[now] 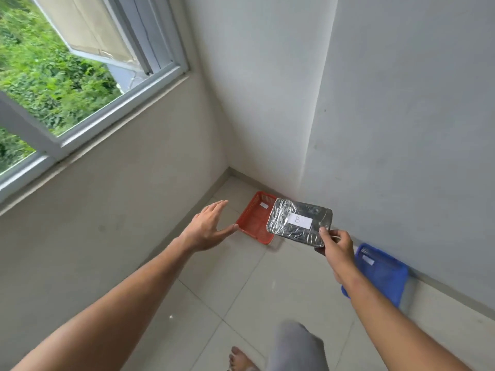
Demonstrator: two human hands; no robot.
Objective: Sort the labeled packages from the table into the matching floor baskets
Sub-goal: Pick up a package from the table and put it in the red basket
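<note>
My right hand (337,246) grips the near corner of a flat package (298,222) wrapped in shiny dark film, with a white label marked "B" facing up. The package hangs in the air, overlapping the right side of an orange floor basket (253,219) that has a small white label inside. My left hand (207,227) is held out with fingers spread, holding nothing, just left of the orange basket. A blue floor basket (383,274) with a white label sits against the wall to the right, partly hidden behind my right forearm.
Both baskets stand on a pale tiled floor (227,290) along the grey wall near the room's corner. An open window (80,76) fills the upper left. My bare foot (242,360) and grey trouser leg (294,346) show at the bottom.
</note>
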